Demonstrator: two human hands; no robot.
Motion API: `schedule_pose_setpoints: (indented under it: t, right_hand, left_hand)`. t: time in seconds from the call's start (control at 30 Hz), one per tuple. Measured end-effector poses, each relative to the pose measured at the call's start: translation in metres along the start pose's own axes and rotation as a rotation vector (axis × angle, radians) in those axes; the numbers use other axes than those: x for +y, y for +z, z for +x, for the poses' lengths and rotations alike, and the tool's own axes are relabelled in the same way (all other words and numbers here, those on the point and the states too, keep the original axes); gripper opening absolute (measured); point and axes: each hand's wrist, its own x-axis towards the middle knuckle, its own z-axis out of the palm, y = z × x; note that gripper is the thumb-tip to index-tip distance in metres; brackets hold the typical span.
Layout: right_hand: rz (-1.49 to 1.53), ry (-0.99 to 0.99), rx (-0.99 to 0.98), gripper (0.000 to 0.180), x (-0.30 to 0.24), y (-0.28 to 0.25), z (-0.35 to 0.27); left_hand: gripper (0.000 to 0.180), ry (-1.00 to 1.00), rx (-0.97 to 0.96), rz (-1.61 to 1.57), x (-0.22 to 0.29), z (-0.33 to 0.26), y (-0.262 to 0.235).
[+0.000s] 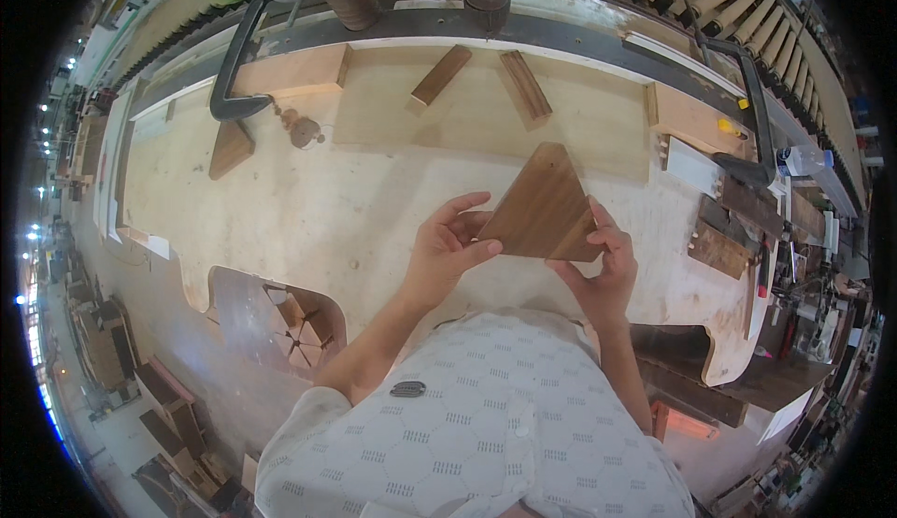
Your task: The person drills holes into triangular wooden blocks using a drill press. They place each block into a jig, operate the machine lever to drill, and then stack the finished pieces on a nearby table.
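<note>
A flat brown wooden triangle (544,208) with a blunted tip is held up in front of me, its tip pointing away. My left hand (452,241) grips its left corner between thumb and fingers. At the right corner, my right hand (603,264) pinches it the same way. Beyond it on the pale worktable (374,238) lie two short dark wood strips, a left strip (441,75) and a right strip (526,85), slanted away from each other. A smaller brown triangular wood piece (231,149) rests at the far left.
Black clamps, one on the left (224,88) and one on the right (764,116), hold light wood blocks along the far edge. Dark wood offcuts (721,242) and a plastic bottle (805,160) are at the right. A roller conveyor (738,4) stands behind. The table's near edge has cutouts.
</note>
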Motion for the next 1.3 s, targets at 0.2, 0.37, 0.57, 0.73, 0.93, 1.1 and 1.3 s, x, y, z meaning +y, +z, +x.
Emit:
schedule_pose_setpoints:
  t: [0.2,0.37,0.57,0.73,0.93,1.1,1.3]
  right_hand:
    - [0.208,0.07,0.041,0.062,-0.007,0.008,0.006]
    - [0.511,0.338,0.271,0.067,-0.03,0.022,0.003]
    - [0.529,0.414,0.233,0.055,-0.008,0.026,0.001]
    - [0.529,0.315,0.14,0.049,-0.016,0.022,0.015]
    - [0.634,0.323,0.187,0.052,-0.009,0.025,0.039]
    - [0.782,0.311,0.146,0.051,-0.038,0.02,0.057]
    - [0.832,0.305,0.196,0.05,-0.039,0.015,0.053]
  left_hand:
    - [0.062,0.033,0.035,-0.049,0.002,-0.002,0.0]
    - [0.043,0.071,0.014,-0.145,-0.004,0.008,0.01]
    - [0.039,0.19,0.037,-0.075,-0.012,0.002,0.004]
    - [0.04,0.19,0.092,0.039,-0.014,-0.003,0.009]
    - [0.053,0.243,0.126,0.135,-0.008,-0.006,0.01]
    - [0.058,0.233,0.058,-0.009,0.032,-0.02,0.023]
    - [0.06,0.218,-0.004,-0.014,0.041,-0.024,0.035]
